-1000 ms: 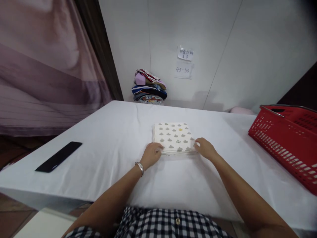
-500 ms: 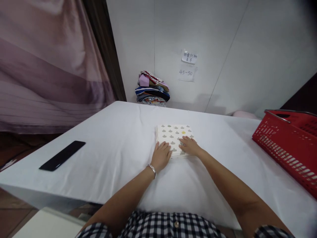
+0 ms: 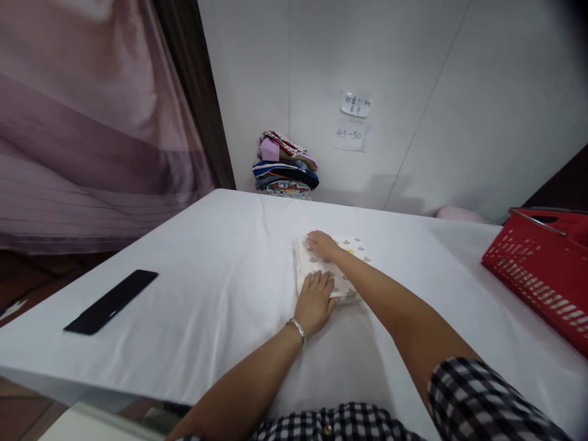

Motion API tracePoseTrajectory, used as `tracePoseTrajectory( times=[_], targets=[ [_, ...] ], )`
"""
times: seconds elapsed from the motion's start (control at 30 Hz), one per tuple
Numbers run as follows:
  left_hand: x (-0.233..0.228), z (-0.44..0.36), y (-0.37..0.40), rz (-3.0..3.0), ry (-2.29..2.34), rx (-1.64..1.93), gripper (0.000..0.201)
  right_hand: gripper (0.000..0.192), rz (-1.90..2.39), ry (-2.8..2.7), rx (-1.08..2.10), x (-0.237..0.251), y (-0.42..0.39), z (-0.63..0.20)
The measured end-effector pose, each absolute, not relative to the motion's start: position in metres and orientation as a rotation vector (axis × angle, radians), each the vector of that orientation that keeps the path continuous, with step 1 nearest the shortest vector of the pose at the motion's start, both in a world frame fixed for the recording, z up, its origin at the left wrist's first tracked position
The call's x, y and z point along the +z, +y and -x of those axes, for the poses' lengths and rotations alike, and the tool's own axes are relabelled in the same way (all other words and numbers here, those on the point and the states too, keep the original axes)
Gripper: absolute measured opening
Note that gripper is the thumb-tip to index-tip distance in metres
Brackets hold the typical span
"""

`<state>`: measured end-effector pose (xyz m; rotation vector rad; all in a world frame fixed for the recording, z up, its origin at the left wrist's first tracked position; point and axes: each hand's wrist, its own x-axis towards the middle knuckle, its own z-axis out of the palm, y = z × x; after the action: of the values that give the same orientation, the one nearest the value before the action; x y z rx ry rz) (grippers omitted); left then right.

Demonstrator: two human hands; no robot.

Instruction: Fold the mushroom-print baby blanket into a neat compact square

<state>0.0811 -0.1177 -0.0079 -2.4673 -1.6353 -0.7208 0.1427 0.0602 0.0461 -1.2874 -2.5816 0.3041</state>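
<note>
A folded cream cloth (image 3: 342, 283) with a grey duck-like print and one yellow figure lies flat on the white-covered table (image 3: 220, 257). My left hand (image 3: 316, 300), with a silver bracelet at the wrist, rests on the cloth's near left part, fingers stretched out. Farther back, my right hand (image 3: 322, 246) lies on the far left part of the cloth, its fingers extended. The right forearm crosses over the cloth and hides some of its right side. Neither hand grips the fabric; both are laid on top of it.
A black flat object (image 3: 113, 301) lies at the table's left. To the right stands a red plastic basket (image 3: 542, 263) with a metal handle. Against the back wall is a stack of folded fabrics (image 3: 285, 165), with paper notes (image 3: 351, 135) taped beside it. A pinkish curtain (image 3: 92, 135) hangs at left.
My right hand has moved left and away from me across the cloth, to its far left part. My left hand stays on the near left part. The view has shifted slightly.
</note>
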Motion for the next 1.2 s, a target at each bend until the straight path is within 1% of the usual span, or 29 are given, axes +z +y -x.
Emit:
tracePoseTrajectory(
  times=[0.1,0.3,0.5,0.57,0.67,0.73,0.8,0.97,1.2],
  targets=[
    [-0.009,-0.081,-0.118,2.485,-1.647,-0.733,0.044,0.032,1.323,-2.630,0.330,0.045,0.074,-0.123],
    [-0.009,-0.081,-0.119,2.527,-1.644,-0.750,0.047,0.040,1.374,-2.712,0.396,0.042,0.092,-0.106],
    [-0.007,-0.082,-0.121,2.562,-1.681,-0.732,0.052,0.043,1.357,-2.749,0.351,0.040,0.098,-0.097],
    [-0.007,-0.084,-0.122,2.574,-1.695,-0.730,0.058,0.046,1.370,-2.739,0.317,0.039,0.099,-0.094],
    [-0.007,-0.086,-0.123,2.596,-1.720,-0.721,0.072,0.051,1.411,-2.723,0.259,0.035,0.102,-0.088],
    [-0.007,-0.088,-0.123,2.609,-1.736,-0.713,0.082,0.052,1.443,-2.729,0.233,0.031,0.103,-0.083],
    [-0.007,-0.088,-0.123,2.626,-1.733,-0.706,0.088,0.051,1.464,-2.741,0.232,0.026,0.105,-0.080],
    [-0.008,-0.088,-0.124,2.632,-1.716,-0.689,0.089,0.054,1.464,-2.770,0.256,0.022,0.106,-0.078],
    [-0.011,-0.089,-0.123,2.607,-1.702,-0.697,0.085,0.059,1.458,-2.876,0.274,0.040,0.106,-0.075]
  ],
)
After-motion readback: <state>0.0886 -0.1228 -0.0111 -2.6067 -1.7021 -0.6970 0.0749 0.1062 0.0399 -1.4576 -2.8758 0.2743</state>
